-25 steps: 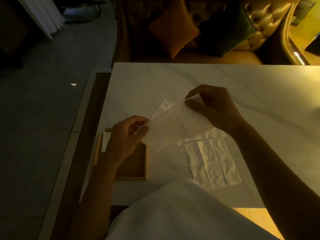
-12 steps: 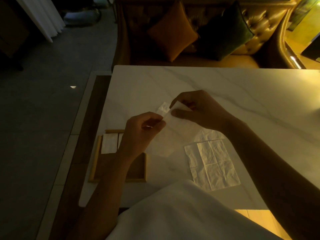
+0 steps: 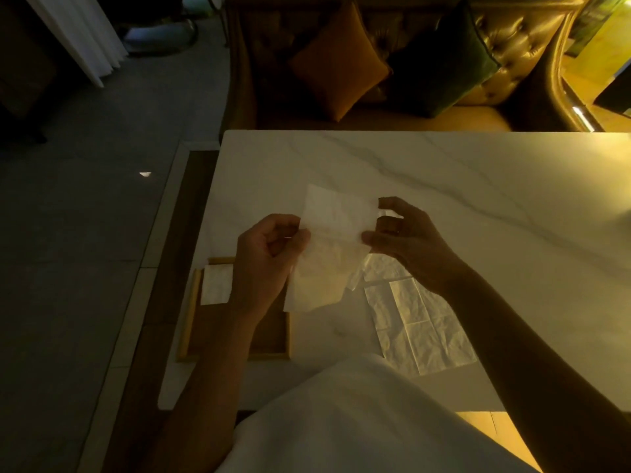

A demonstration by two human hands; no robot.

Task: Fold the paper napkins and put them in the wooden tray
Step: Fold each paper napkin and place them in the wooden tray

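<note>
A white paper napkin (image 3: 329, 247) hangs in the air above the marble table (image 3: 444, 186), stretched between both hands. My left hand (image 3: 268, 257) pinches its left edge and my right hand (image 3: 406, 237) pinches its right edge. The wooden tray (image 3: 189, 315) lies at the table's near left corner, partly hidden under my left forearm. One folded napkin (image 3: 215, 284) rests in the tray's far left part. Flat unfolded napkins (image 3: 420, 319) lie on the table below my right wrist.
A sofa with an orange cushion (image 3: 336, 73) and a dark green cushion (image 3: 444, 63) stands behind the table's far edge. The table's left edge drops to a grey floor (image 3: 85, 199). My white clothing (image 3: 358, 421) covers the near edge.
The napkin has been turned and now hangs lengthwise, with its top edge raised. My right hand moved right and my left hand stayed above the tray.
</note>
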